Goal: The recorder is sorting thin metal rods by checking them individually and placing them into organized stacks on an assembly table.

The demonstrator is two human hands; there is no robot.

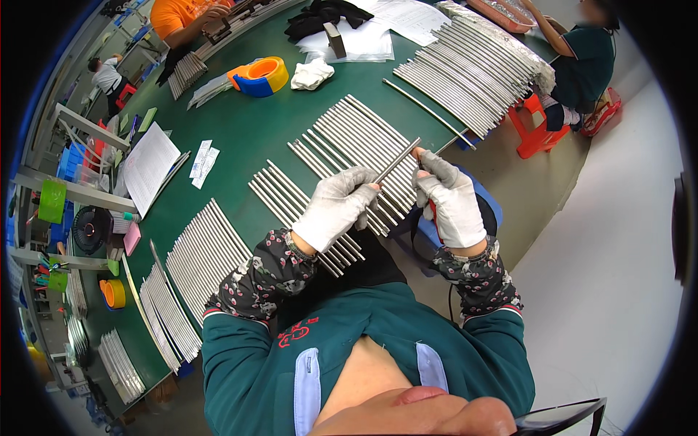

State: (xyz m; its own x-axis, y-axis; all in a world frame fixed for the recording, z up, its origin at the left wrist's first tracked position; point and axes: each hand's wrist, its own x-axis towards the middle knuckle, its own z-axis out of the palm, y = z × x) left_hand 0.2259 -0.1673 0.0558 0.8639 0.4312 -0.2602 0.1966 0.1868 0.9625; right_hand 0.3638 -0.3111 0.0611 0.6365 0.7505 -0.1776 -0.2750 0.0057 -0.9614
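Note:
Both my hands wear white gloves. My left hand point(336, 206) grips the near end of a thin metal rod point(400, 158) held up over the table's edge. My right hand point(451, 198) pinches the same rod near its far end, and something small and red shows under that palm. Beneath my hands lie rows of matching metal rods point(349, 142) on the green table point(247, 123).
More rod bundles lie at the left point(203, 251) and far right point(472, 69). An orange-and-blue tape dispenser point(260, 76), a white cloth point(311, 74) and papers point(149, 166) sit on the table. Two other people work at the far side; an orange stool point(536, 127) stands nearby.

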